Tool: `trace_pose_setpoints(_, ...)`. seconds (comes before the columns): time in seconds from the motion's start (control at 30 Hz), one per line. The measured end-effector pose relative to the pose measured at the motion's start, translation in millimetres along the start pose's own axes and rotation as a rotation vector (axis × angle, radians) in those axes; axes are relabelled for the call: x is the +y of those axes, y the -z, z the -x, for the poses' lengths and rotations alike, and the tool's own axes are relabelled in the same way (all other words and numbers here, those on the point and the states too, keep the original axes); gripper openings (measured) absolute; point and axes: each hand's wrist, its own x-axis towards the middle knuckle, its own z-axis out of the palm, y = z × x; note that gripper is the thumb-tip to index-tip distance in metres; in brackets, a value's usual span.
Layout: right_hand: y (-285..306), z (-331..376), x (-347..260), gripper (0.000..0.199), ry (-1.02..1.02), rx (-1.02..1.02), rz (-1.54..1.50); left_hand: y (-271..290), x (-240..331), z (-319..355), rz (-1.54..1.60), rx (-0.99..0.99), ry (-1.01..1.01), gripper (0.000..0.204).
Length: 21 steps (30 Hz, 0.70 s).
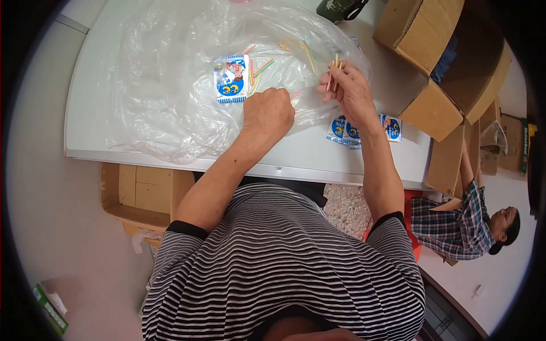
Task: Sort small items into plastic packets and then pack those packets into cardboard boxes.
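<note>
My right hand (350,91) pinches several thin coloured sticks (335,62), which poke up past its fingertips. To its left, my left hand (268,115) is closed in a fist over a large clear plastic bag (165,99); what its fingers hold is hidden. The bag lies spread across the white table. A blue and white packet (231,79) rests on the bag just beyond my left hand. Loose pink, green and yellow sticks (263,68) lie beside that packet. Several similar packets (338,128) sit near my right forearm, which partly covers them.
Open cardboard boxes (429,37) stand at the right, one holding something blue. A dark green object (341,8) is at the far edge. Below the table's left front is another cardboard box (136,196). A person in a plaid shirt (446,224) reaches into a box at right.
</note>
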Motion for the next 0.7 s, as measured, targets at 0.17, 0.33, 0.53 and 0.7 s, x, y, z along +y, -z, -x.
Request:
trace_pose_setpoints(0.17,-6.5,14.2,9.1,0.025,-0.086,-0.091,-0.207,-1.2,-1.3,1.6,-0.054,0.035,-0.108,0.014)
trace_pose_setpoints(0.33,-12.9,21.4,10.8,0.024,-0.156,-0.1,-0.291,-0.5,-17.5,-0.4,0.075,0.047,-0.111,0.014)
trace_pose_setpoints(0.53,-26.9,23.5,10.9,0.026,-0.136,-0.076,-0.34,-2.4,-51.0,7.9,0.655,0.09,0.004,0.02)
trace_pose_setpoints(0.7,-50.5,26.9,9.0,0.027,-0.144,-0.074,-0.351,23.4,-28.4,11.2,1.106,0.076,0.199,0.021)
